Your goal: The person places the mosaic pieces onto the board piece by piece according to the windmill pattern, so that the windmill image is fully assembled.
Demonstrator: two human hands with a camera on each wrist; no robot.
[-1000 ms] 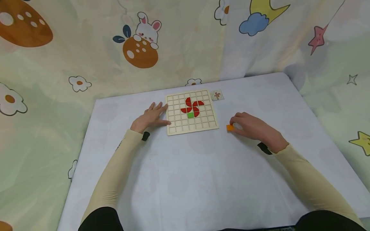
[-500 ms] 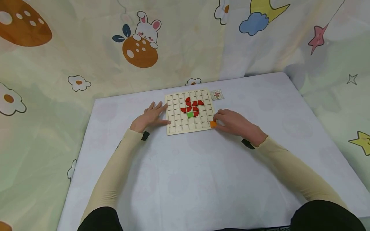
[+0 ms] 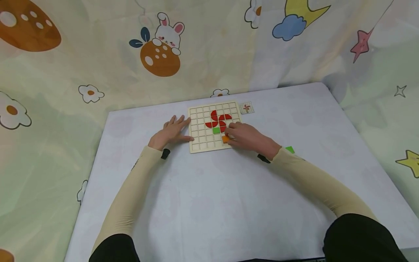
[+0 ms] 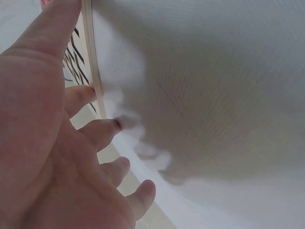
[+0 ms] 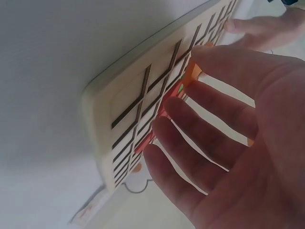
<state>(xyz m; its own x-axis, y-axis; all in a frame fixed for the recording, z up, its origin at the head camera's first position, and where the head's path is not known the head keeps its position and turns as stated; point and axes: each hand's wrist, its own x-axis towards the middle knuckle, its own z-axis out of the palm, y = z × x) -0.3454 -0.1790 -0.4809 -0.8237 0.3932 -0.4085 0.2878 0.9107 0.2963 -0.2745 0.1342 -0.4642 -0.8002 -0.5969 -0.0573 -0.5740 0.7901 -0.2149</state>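
Observation:
A pale wooden grid board lies near the back of the table. Set in its cells are several red curved tiles in a pinwheel and one green square tile below them. My right hand is over the board's right part, pinching an orange square tile between thumb and fingertips. In the right wrist view the orange tile sits just over the grid. My left hand lies with fingers spread at the board's left edge, thumb and fingertips touching the frame.
A small pattern card with a red pinwheel print lies by the board's back right corner. Another green tile shows behind the right forearm. A white cloth covers the table; a cartoon-print curtain hangs behind it.
My right hand has carried the orange tile leftward from the table onto the board's lower right area. A green tile has come into view behind the right forearm. The left hand stays put.

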